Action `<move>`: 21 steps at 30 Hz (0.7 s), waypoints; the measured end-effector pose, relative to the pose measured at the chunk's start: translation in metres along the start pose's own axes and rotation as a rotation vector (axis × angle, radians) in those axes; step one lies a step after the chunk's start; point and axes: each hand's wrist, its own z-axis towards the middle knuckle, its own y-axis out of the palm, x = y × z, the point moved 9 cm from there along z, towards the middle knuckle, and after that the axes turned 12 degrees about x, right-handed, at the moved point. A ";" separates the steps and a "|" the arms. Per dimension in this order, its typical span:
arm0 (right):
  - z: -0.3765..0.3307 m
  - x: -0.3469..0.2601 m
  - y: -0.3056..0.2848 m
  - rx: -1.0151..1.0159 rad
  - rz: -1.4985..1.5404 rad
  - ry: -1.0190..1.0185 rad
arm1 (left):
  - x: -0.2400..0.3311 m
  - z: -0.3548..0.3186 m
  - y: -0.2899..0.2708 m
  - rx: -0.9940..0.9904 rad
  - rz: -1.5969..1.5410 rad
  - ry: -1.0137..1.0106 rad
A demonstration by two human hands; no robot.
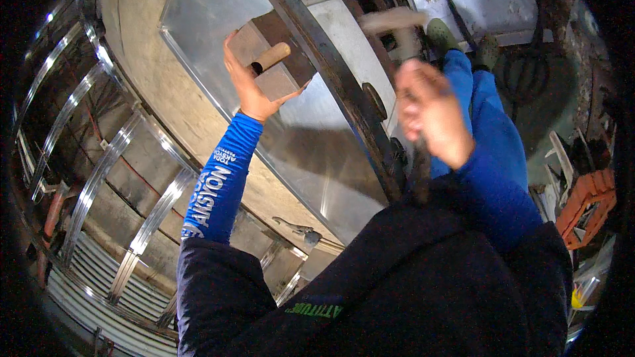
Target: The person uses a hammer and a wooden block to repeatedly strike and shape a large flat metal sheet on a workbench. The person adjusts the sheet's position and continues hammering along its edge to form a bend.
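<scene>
My left hand (249, 89) is wrapped around a boxy grey-brown block (278, 84), thumb and fingers on opposite sides. A short round wooden peg (273, 57) lies across the block's near face, with a dark hole at its lower end. The block is over a shiny metal sheet (218, 10), beside a dark metal bar (301, 23). My right hand (433, 116), smeared by motion, is closed around the handle of a hammer-like tool. Its pale, blurred head (393, 20) is beyond the hand. The tool's exact kind is unclear.
Bright metal frames (122, 142) and corrugated sheeting (99, 297) are at the left. A plier-like tool (297, 230) lies on the pale board near my left elbow. A person's blue-clad legs (493, 112) and green shoes (442, 34) are at right, near an orange-red angular object (585, 208).
</scene>
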 end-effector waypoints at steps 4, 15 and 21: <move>0.018 -0.009 -0.040 0.262 0.272 -0.140 | -0.004 0.005 0.003 0.005 -0.107 -0.020; 0.015 -0.018 -0.037 0.397 0.222 -0.093 | -0.003 0.002 -0.001 0.088 -0.110 -0.058; -0.002 0.014 0.046 -0.172 -0.195 -0.063 | 0.002 0.007 0.004 0.058 -0.092 -0.016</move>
